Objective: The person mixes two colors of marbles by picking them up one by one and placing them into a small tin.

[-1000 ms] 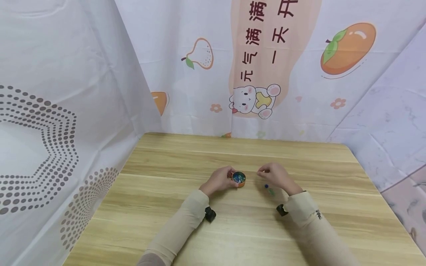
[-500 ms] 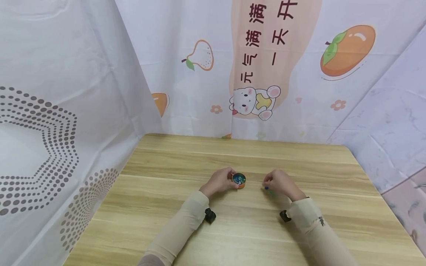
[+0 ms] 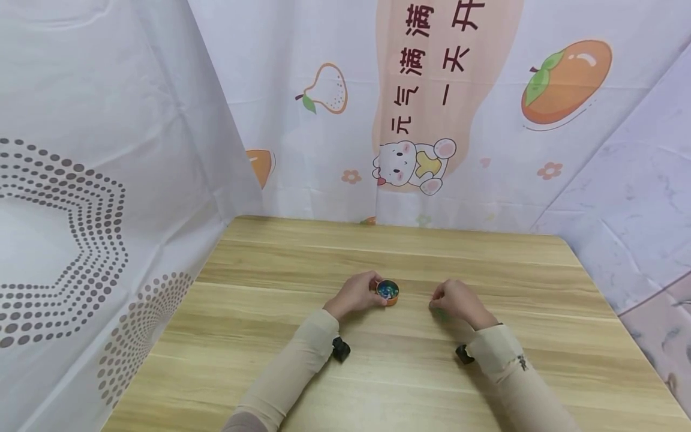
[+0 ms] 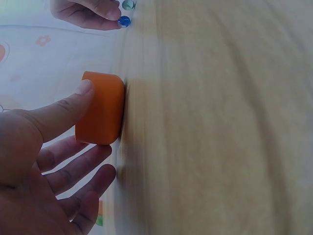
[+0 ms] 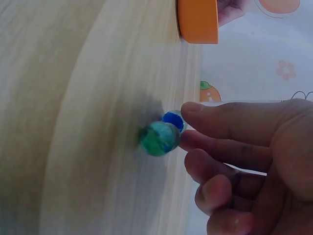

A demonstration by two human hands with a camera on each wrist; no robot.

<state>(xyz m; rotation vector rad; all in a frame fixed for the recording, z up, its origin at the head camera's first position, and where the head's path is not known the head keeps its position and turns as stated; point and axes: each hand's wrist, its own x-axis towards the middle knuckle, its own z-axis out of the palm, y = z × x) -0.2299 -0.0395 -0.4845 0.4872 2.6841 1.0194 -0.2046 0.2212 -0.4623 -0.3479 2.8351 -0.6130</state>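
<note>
My left hand point(image 3: 356, 292) grips a small round orange container point(image 3: 392, 301), thumb on one side and fingers on the other, as it stands on the table. Blue and green glass marbles lie inside it in the head view. To the right, my right hand point(image 3: 457, 301) reaches down to the tabletop. Its thumb and forefinger pinch a blue marble point(image 5: 173, 120), also visible in the left wrist view at the fingertips. Beside it in the right wrist view rests a green marble point(image 5: 157, 139), partly covering the blue one. The blue marble is hidden by the hand in the head view.
Both hands work over a wood-grain table point(image 3: 302, 252). A printed white curtain point(image 3: 324, 162) hangs behind its far edge, and another dotted cloth point(image 3: 162, 150) hangs along the left side.
My right hand has moved down and slightly right, away from the container and onto the blue marble. My left hand and the container have stayed in place.
</note>
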